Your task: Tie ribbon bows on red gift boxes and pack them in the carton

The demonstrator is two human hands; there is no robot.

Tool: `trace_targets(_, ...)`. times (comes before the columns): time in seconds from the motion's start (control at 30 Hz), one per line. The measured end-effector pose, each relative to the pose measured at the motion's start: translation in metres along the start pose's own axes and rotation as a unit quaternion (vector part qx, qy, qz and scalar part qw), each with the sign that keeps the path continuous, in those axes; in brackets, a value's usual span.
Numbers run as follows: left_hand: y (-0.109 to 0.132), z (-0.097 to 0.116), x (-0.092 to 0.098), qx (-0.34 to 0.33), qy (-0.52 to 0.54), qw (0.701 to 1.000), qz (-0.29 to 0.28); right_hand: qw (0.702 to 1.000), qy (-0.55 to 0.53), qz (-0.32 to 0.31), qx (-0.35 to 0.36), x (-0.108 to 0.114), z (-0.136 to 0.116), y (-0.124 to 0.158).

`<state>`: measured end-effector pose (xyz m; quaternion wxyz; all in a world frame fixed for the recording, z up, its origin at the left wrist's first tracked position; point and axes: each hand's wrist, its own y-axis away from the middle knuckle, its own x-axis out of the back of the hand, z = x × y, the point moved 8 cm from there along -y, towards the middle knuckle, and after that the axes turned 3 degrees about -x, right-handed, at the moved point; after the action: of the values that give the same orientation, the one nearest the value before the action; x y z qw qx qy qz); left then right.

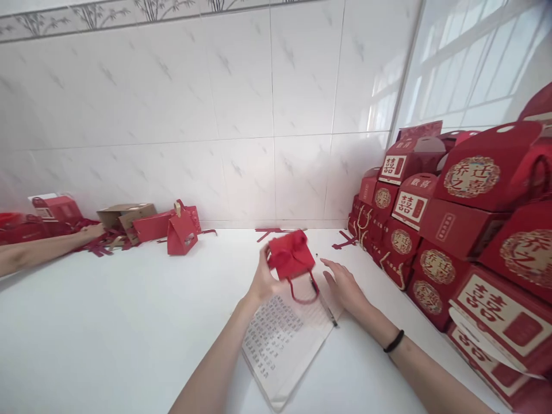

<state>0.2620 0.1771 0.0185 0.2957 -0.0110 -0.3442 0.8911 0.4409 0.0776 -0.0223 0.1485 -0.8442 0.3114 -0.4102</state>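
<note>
A small red box (292, 256) with a rope handle hangs tilted in my left hand (264, 279), whose fingers wrap round its left side. The handle dangles toward me over an open notebook (280, 345) covered in handwriting. My right hand (345, 286) is just right of the box, apart from it, fingers spread with nothing in them. A pen (325, 305) lies across the notebook between my hands. A black band (394, 341) circles my right wrist.
Red gift boxes (466, 224) are stacked high on the right. Near the wall are red ribbon strips (344, 240), a small red house-shaped box (181, 233) and a cardboard box (125, 217). Another person's arm (47, 247) reaches in from the left.
</note>
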Motion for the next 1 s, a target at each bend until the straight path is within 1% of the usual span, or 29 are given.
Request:
trace_targets(0.07, 0.015, 0.0, -0.018, -0.01, -0.016, 0.996, -0.083, 0.99, -0.135, 0.006, -0.04, 0.006, -0.005, 0.002)
trace_targets(0.1, 0.02, -0.001, -0.023, -0.008, -0.022, 0.993, -0.112, 0.977, -0.206, -0.004, -0.051, 0.007, -0.01, 0.004)
trace_targets(0.17, 0.025, -0.005, -0.027, 0.004, -0.018, 0.989, -0.147, 0.949, -0.31, -0.025, -0.054, 0.007, -0.023, 0.008)
trace_targets(0.23, 0.026, -0.008, -0.028, 0.023, -0.009, 0.984, -0.175, 0.935, -0.35, -0.025, -0.053, 0.009, -0.033, 0.011)
trace_targets(0.3, 0.026, -0.011, -0.029, 0.046, -0.004, 0.98, -0.195, 0.933, -0.355, -0.012, -0.063, 0.01, -0.035, 0.012)
trace_targets(0.37, 0.026, -0.013, -0.028, 0.075, 0.009, 0.976, -0.203, 0.932, -0.355, -0.004, -0.07, 0.009, -0.032, 0.011)
trace_targets(0.47, 0.025, -0.015, -0.026, 0.119, 0.064, 0.97, -0.201, 0.939, -0.338, 0.01, -0.066, 0.011, -0.027, 0.009)
trace_targets(0.57, 0.019, -0.012, -0.024, 0.134, 0.114, 0.967, -0.182, 0.944, -0.323, 0.015, -0.072, 0.011, -0.023, 0.008)
trace_targets(0.7, 0.011, -0.013, -0.016, 0.13, 0.045, 0.985, -0.1, 0.935, -0.345, -0.005, -0.077, 0.01, -0.025, 0.008)
trace_targets(0.77, 0.01, -0.012, -0.015, 0.127, 0.027, 0.989, -0.067, 0.933, -0.352, -0.014, -0.075, 0.01, -0.028, 0.009)
trace_targets(0.87, 0.01, -0.008, -0.016, 0.116, 0.034, 0.992, -0.046, 0.925, -0.369, -0.024, -0.089, 0.01, -0.031, 0.01)
trace_targets(1.0, 0.008, -0.005, -0.011, 0.111, 0.056, 0.992, -0.02, 0.9, -0.414, -0.036, -0.129, 0.009, -0.031, 0.011)
